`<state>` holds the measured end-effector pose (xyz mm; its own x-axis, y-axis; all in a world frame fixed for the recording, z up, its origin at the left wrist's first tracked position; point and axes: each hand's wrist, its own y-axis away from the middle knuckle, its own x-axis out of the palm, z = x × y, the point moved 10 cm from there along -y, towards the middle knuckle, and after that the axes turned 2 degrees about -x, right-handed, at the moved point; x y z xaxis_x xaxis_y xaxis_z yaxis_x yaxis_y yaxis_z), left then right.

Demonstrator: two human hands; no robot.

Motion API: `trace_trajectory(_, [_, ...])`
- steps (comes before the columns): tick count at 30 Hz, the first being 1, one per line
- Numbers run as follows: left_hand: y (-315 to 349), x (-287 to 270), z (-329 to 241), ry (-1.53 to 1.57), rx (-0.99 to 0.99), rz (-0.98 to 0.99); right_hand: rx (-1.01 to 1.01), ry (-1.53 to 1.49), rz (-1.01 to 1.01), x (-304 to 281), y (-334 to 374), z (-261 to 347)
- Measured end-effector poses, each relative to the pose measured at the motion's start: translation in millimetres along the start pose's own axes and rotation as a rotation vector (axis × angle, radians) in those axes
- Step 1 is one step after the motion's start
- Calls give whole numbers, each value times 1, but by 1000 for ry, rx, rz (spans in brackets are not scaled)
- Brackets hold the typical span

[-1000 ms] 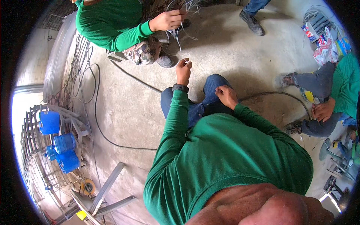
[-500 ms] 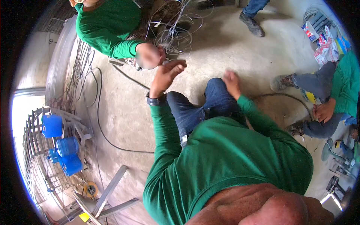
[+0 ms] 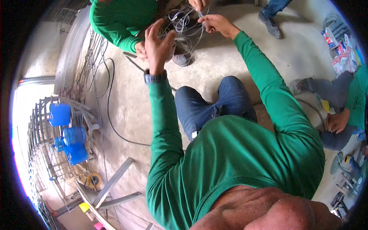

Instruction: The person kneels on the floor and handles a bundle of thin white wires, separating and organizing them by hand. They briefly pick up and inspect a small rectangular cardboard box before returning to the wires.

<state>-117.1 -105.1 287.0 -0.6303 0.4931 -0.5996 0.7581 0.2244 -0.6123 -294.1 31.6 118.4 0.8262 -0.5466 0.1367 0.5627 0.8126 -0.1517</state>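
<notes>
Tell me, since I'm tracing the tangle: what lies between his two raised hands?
In the head view, loops of thin grey wire span between the left hand and right hand.

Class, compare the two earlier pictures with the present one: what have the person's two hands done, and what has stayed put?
Both arms stretched forward. The right hand, which rested on the knee, now pinches a loop of the thin wire bundle; the left hand rose to the bundle's near side, fingers spread. The co-worker's hand holds the bundle as before. The blue jugs have not moved.
</notes>
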Motion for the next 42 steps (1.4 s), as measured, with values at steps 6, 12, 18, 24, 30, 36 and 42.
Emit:
trace_trajectory(6, [-7,105,82,-206,27,493,-153,266,-700,-59,21,-9])
trace_trajectory(12, [20,126,45,452,-402,532,-94,65,-571,-62,-1,-2])
trace_trajectory(18, [24,63,45,530,-429,325,-375,455,-976,-101,67,101])
trace_trajectory(24, [12,15,30,699,-434,-6,-623,1080,-1139,-131,145,226])
trace_trajectory(30, [17,-12,52,868,-511,-199,-701,1174,-1213,-118,178,283])
trace_trajectory(36, [25,-44,51,1128,-417,-279,-690,909,-1394,-137,232,275])
trace_trajectory(42, [31,-82,21,1692,-64,-193,-665,775,-1577,-206,315,198])
